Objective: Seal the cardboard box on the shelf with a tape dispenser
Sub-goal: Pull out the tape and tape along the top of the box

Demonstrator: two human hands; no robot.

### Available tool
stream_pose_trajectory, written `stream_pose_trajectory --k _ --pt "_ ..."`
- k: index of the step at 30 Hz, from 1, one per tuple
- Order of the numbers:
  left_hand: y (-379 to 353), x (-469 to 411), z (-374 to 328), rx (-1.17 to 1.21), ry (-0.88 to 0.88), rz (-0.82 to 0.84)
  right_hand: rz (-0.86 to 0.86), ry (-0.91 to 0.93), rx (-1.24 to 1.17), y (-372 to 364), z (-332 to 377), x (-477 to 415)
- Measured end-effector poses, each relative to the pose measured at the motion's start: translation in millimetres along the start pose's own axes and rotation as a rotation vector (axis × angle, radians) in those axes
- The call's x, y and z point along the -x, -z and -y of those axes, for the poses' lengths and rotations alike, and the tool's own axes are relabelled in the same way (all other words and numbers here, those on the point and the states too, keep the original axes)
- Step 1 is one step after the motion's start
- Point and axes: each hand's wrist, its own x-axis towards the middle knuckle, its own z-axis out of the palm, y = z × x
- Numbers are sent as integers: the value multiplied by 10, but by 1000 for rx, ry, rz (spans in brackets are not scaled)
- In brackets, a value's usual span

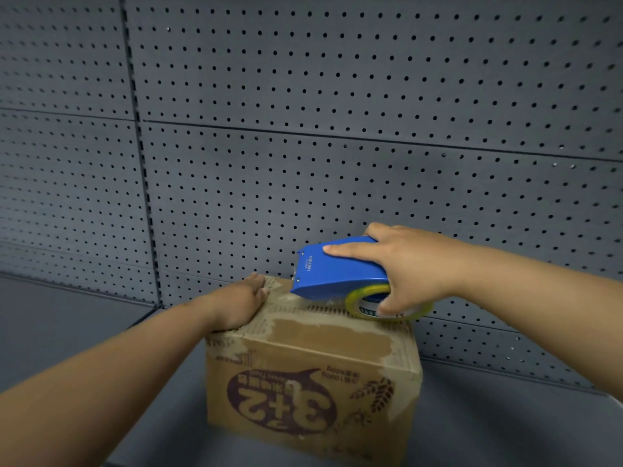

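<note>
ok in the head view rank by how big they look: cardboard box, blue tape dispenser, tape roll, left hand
1. cardboard box
2. blue tape dispenser
3. left hand, close to the dispenser in apparent size, so that order is unsure
4. tape roll, partly hidden by the right hand

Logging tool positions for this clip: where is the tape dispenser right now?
In the head view, the blue tape dispenser sits right of centre, gripped by the right hand, its front edge on top of the cardboard box.

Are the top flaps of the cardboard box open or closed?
Closed: the cardboard box top lies flat under the left hand.
</note>
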Motion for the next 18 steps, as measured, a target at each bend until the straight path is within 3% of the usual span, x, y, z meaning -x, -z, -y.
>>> stream_pose_trajectory --k 9,18 --pt "15 24 30 48 0 11 41 -17 55 -2 -164 110" --pt "5 -22 3 46 20 26 243 -98 -97 -55 -623 541"
